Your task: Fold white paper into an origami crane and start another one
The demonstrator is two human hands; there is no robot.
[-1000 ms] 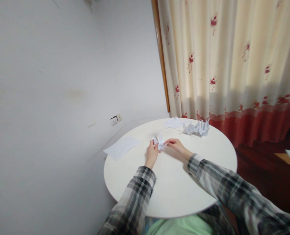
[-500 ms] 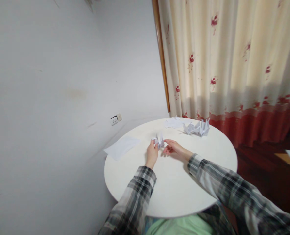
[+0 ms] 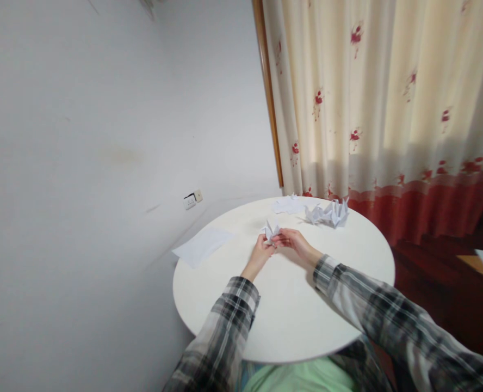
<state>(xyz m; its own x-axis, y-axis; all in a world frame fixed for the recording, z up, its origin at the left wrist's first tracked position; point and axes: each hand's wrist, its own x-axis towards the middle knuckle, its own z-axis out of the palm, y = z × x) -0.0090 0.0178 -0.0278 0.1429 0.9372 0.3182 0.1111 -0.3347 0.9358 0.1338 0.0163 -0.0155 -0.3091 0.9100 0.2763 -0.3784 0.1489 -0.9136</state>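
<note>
So we've got a little folded paper figure (image 3: 271,231) up in both hands, pointy bits sticking up, over the table a bit past its middle. We can't tell if its underside touches the tabletop. Our left hand (image 3: 261,250) has its fingers closed around the lower left of it, and our right hand (image 3: 293,240) comes in from the other side — fingers curled, the tips pressed together on the paper's right edge. The hands are just about touching each other, so the finer folds are partly hidden.

Going outward: behind and to the right there's a cluster of folded paper shapes (image 3: 333,213), all spiky, and just left of that some flatter white paper (image 3: 288,204) near the far rim. Off to the left lies a plain sheet (image 3: 203,246), one corner poking past the edge. All of it sits on a round white table (image 3: 298,305). We're in plaid sleeves (image 3: 233,310), with some light green fabric (image 3: 302,375) showing below the near rim.

Past the table — a pale wall (image 3: 103,163) with a socket (image 3: 190,202), and a cream curtain (image 3: 380,98) with red flowers and a red bottom band.
</note>
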